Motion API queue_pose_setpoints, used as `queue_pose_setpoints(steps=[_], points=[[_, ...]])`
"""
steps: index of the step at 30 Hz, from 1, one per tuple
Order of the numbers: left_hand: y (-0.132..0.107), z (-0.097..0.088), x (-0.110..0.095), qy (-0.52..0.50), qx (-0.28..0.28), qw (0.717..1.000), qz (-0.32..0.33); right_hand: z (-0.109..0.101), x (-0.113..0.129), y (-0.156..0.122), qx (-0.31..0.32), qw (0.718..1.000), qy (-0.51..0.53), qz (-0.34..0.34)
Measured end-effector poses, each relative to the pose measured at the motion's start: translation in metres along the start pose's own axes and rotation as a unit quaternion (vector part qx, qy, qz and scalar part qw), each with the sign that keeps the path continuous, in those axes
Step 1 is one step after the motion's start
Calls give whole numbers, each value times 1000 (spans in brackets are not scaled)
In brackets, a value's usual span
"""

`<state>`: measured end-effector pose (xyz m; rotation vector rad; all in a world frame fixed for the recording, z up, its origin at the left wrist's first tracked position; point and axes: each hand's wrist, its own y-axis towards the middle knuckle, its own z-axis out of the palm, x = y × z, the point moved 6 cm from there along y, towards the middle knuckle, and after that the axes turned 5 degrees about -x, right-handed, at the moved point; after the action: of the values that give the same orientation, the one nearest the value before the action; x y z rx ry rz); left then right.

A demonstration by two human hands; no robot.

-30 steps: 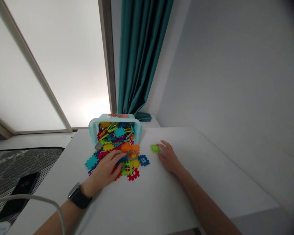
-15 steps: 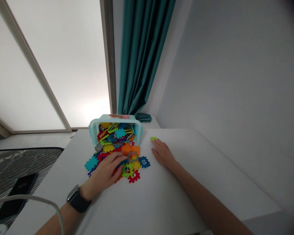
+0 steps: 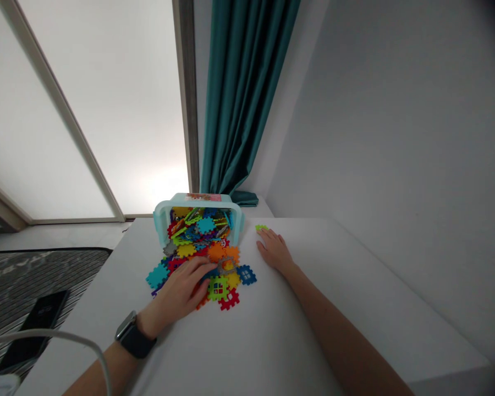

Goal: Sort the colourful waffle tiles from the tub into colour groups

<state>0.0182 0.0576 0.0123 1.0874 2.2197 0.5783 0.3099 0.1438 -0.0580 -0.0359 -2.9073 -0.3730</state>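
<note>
Plastic tiles (image 3: 216, 252) lie beneath the open left hand (image 3: 177, 289); the empty, open right hand (image 3: 274, 250) rests beside a lime tile (image 3: 261, 227).

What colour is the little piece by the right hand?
The plastic tile is lime green, seen in the head view.

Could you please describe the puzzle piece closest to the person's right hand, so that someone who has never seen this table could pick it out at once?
On the white table, find the pale teal plastic tub lying on its side and spilling interlocking puzzle pieces. To the right of the tub, a small lime-green piece lies just beyond the fingertips of the right hand. It lies apart from the colourful heap.
</note>
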Motion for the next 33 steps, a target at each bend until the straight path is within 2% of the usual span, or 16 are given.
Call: queue_pose_setpoints(steps=[8, 14, 17, 21, 23, 26, 28, 30, 33], points=[[-1, 1, 2, 4, 9, 1000, 1, 2, -6, 3, -11, 1000, 27, -3], [-2, 2, 2, 10, 11, 1000, -8, 1, -7, 4, -53, 997, 57, -12], [-1, 0, 5, 10, 10, 1000, -9, -8, -9, 3, -95, 993, 74, -22], [0, -12, 16, 43, -3, 999, -12, -31, -3, -5, -147, 984, 97, -33], [1, -19, 25, 82, 6, 997, -9, -44, 12, -11, -164, 978, 117, -57], [1, -28, 39, 133, 26, 991, -15, -62, 60, -22, -191, 954, 171, -157], [1, -32, 46, 144, 30, 989, -26, -63, 97, -28, -166, 947, 186, -204], [1, -34, 51, 142, 35, 989, -36, -56, 131, -35, -111, 945, 191, -243], [1, -31, 50, 128, 45, 990, -39, -45, 165, -50, -49, 938, 189, -287]])
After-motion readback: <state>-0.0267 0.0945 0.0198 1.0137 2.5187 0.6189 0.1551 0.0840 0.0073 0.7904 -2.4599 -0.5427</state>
